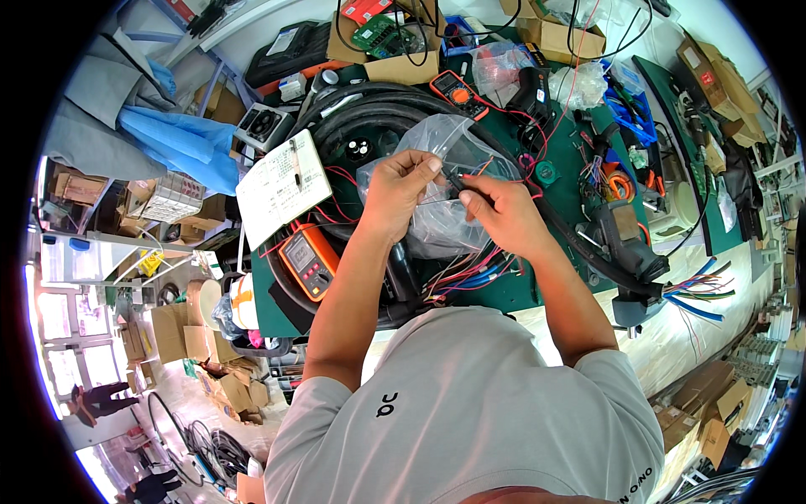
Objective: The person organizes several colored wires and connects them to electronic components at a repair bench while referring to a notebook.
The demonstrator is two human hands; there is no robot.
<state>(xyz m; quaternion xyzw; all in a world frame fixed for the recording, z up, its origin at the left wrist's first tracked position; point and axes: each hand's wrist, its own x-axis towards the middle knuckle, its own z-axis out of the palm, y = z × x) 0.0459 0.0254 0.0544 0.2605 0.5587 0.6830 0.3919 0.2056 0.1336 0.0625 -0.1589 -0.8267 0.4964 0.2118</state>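
Above the bench my left hand (396, 195) is closed, thumb and forefinger pinched on something too small to make out. Close to its right, my right hand (510, 217) pinches a small dark thin piece (454, 180) that lies between the fingertips of both hands. A thin dark line like a wire crosses near my fingers. Below them lies a crumpled clear plastic bag (449, 227), partly hidden by my hands. A thick black cable (369, 107) coils behind and around it. Several coloured wire ends (478, 273) fan out just under my right wrist.
Left of my arm, an orange multimeter (309, 262) leans beside an open notebook (284, 191) with a pen on it. Another multimeter (458, 92) lies farther back. Cardboard boxes (395, 69) line the rear, and a blue bin (630, 113) stands at right. A cable end (693, 294) overhangs the front right.
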